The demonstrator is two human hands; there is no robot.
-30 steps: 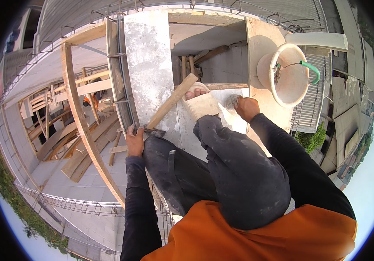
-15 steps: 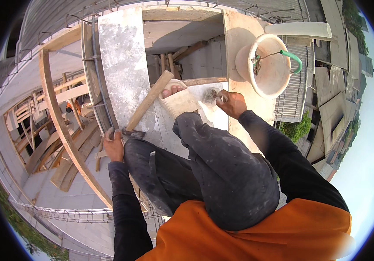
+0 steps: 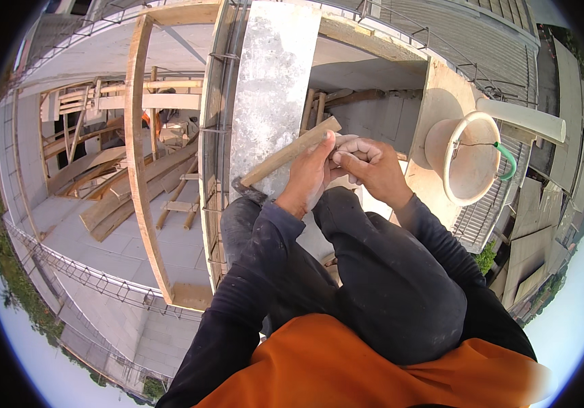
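Hands (image 3: 307,178) together; hammer (image 3: 285,160) just beyond, slanting off left.

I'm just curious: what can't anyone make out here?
All in the head view:
Anything between the left hand and right hand: curled fingers hide it.
Whether the wooden-handled tool is a hammer or hatchet: its dark head blends into the trousers.
The white bucket's bottom: its near wall hides part.
What the distant person in orange is doing: too small, partly behind timbers.
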